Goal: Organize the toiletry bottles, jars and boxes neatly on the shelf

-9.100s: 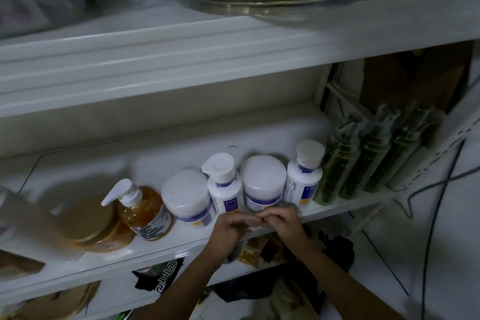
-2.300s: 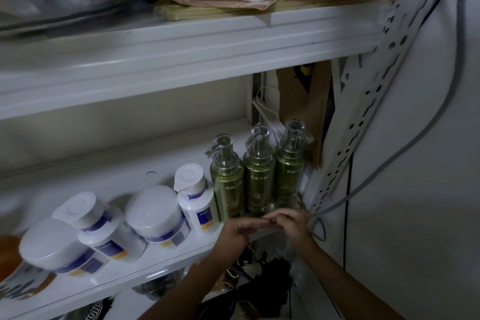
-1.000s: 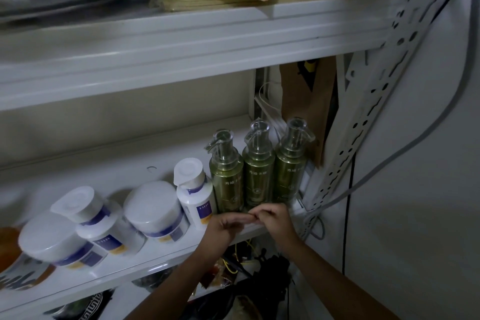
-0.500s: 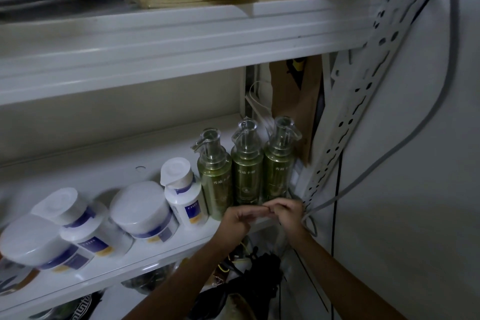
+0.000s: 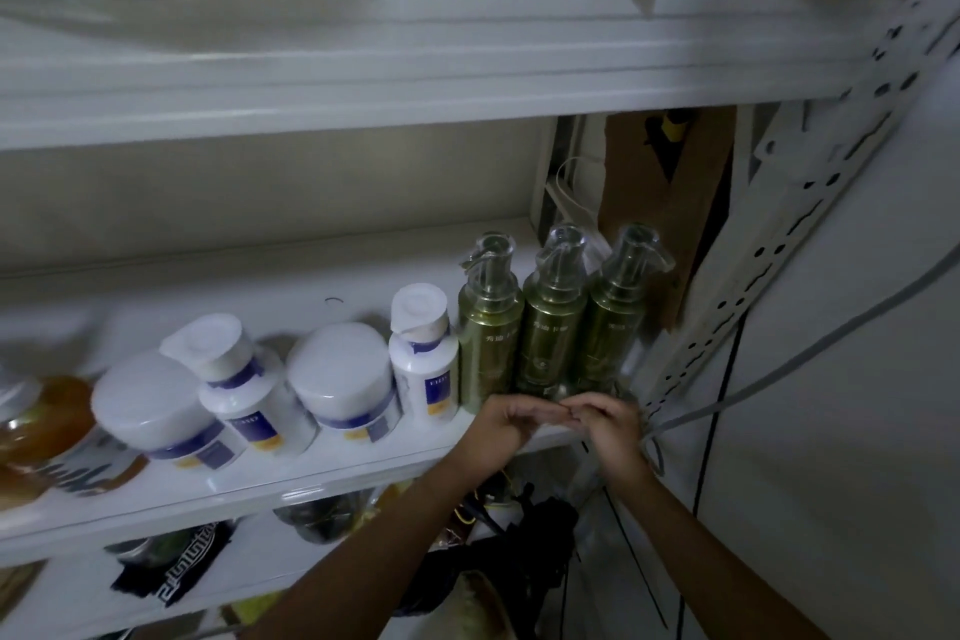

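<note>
**You:** What is in front of me?

**Describer:** A white shelf crosses your view from 8 o'clock to 4 o'clock. An upper shelf runs across at 12. A perforated upright stands at 3 o'clock.

**You:** Where are the toiletries?

**Describer:** They stand in one row near the shelf's front. Three green bottles with pumps stand upright, side by side. They are just past centre at 4 o'clock, at the shelf's right end. Going toward 9 o'clock from them, close together, come a white bottle and a jar. Then come a second white bottle and a second jar. An amber bottle sits blurred at the far 8 o'clock edge.

**You:** And my hands?

**Describer:** Both are at 5 o'clock, at the shelf's front edge, just before the green bottles. Your left hand and right hand have their fingers curled in. Their fingertips touch each other. I cannot tell whether they pinch anything.
</note>
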